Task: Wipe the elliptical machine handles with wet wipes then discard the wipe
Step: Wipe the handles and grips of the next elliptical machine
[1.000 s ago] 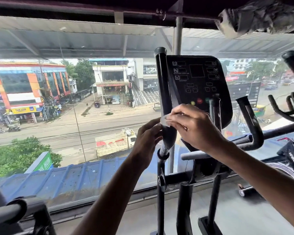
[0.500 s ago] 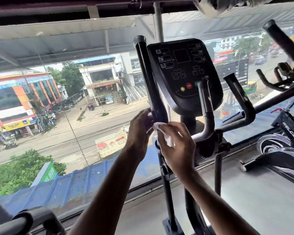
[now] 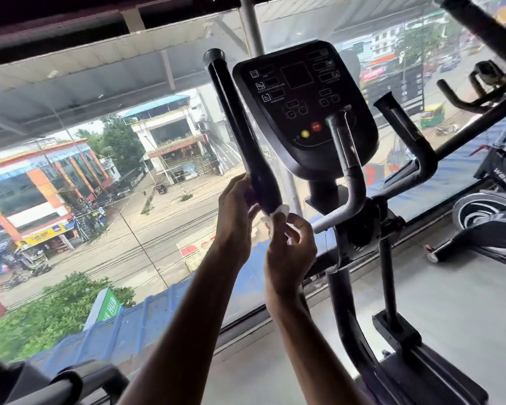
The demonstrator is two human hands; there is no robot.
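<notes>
Head view: far left of the console (image 3: pixel 301 106), the window (image 3: pixel 70 118) looks down on a street (image 3: pixel 114 252) and a blue corrugated roof (image 3: pixel 146 325). Just left of the console stands the long black left handle (image 3: pixel 237 121) of the elliptical machine (image 3: pixel 360 235). It leans up and to the left, with its capped top a little above the console's upper edge and its thicker lower end below the console's lower left corner. The left hand (image 3: pixel 234 220) comes up from below and grips that lower end from the left. Its fingers curl round the back of the bar, where they are mostly hidden. Also below the console's lower left corner, the white wet wipe (image 3: pixel 279 213) is bunched against the very bottom of the handle's grip, touching it. The right hand (image 3: pixel 289 249) sits just under the wipe and pinches it between thumb and fingertips, with the other fingers loosely curled. In front of the console's lower right part rises a short grey curved handlebar (image 3: pixel 346 159). Right of the console is the black right handle (image 3: pixel 406 141), bent and pointing up. Far right of the console, near the window, part of an exercise bike (image 3: pixel 491 197) with white lettering stands on the grey floor (image 3: pixel 465 302).
</notes>
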